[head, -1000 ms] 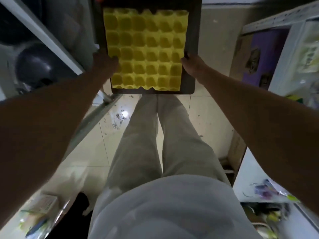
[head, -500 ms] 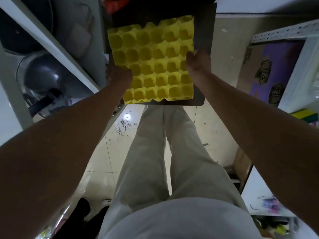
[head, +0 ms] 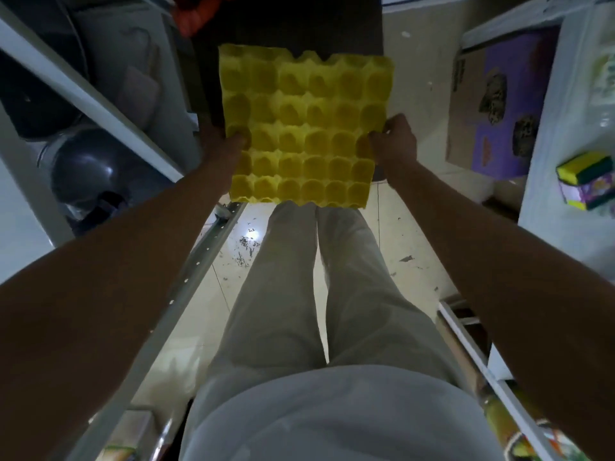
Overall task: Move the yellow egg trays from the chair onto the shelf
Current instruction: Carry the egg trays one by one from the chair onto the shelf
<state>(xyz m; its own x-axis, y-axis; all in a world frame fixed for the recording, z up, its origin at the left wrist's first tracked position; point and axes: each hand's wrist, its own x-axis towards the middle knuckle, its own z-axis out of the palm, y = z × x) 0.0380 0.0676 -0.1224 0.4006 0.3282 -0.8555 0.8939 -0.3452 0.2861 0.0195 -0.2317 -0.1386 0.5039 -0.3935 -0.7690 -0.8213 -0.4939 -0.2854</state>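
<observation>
A yellow egg tray [head: 304, 128] with rows of cups is held in the air in front of me, above the dark chair seat [head: 289, 24]. My left hand [head: 223, 143] grips its left edge, thumb on top. On the opposite edge my right hand [head: 396, 141] is closed the same way. The tray's near edge hangs past the seat, over my legs. I cannot tell whether more trays lie under it.
White metal shelving [head: 100, 104] runs along the left with a dark round helmet-like object [head: 90, 174] inside. On the right, a white shelf [head: 562, 194] holds a sponge pack [head: 585, 181]; a purple cardboard box [head: 496, 104] leans nearby. Debris speckles the tiled floor [head: 246, 251].
Both hands closed on the tray's sides and lifted it off the chair seat, drawing it toward me; it now sits higher and nearer, clear of the seat.
</observation>
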